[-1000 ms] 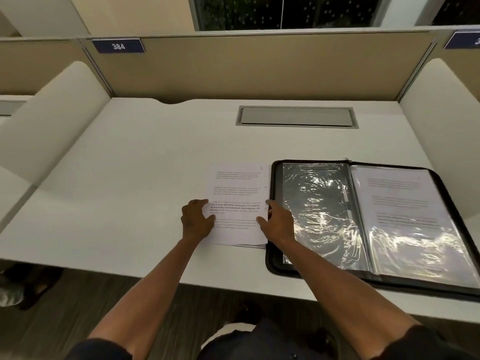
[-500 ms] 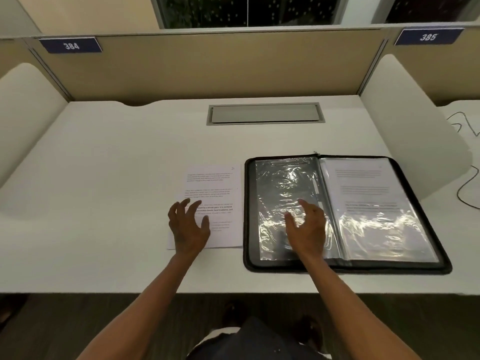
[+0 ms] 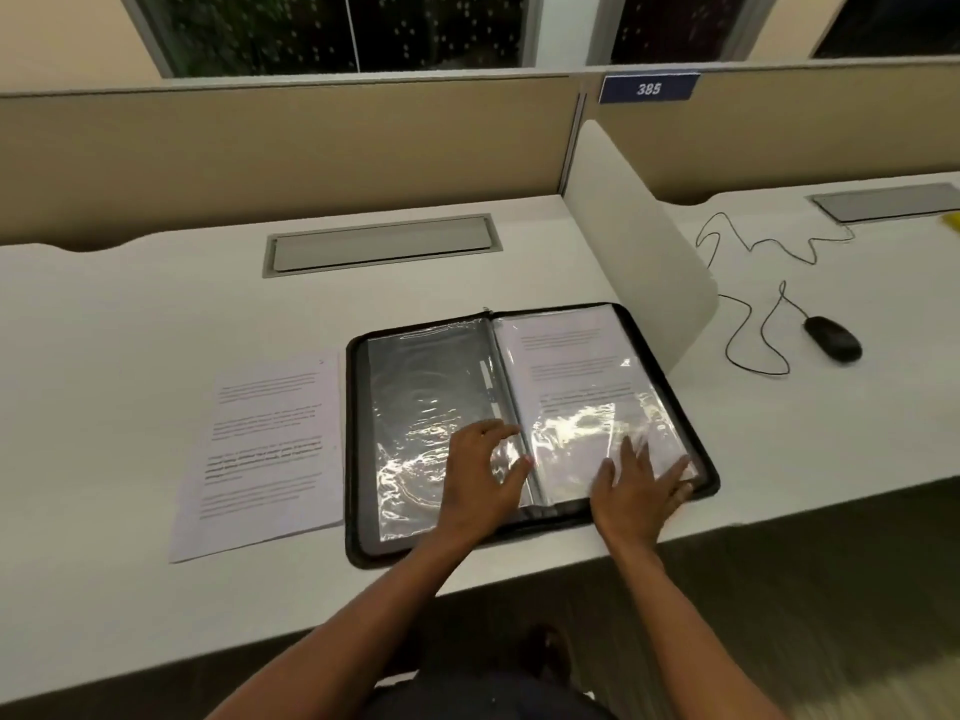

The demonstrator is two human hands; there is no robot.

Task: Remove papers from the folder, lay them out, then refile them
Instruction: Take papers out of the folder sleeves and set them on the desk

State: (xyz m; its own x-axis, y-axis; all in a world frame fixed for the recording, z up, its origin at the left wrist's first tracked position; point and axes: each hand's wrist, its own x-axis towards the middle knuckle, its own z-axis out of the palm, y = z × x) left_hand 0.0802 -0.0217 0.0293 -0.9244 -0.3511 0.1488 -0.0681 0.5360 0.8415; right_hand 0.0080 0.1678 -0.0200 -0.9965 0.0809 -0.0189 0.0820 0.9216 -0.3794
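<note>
Left hand (image 3: 480, 472) steadies the open folder (image 3: 358, 459); right hand (image 3: 636, 485), fingers spread flat, presses the filled sleeve (image 3: 576, 376), likely to extract its paper.

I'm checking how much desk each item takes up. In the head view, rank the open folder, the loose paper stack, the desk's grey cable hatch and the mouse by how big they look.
Largest to smallest:
1. open folder
2. loose paper stack
3. grey cable hatch, though it lies farther back, so it may be understated
4. mouse, also farther off

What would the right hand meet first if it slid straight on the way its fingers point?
Probably the folder's zipped right edge; the right hand lies flat on the filled sleeve, pointing up-right.
</note>
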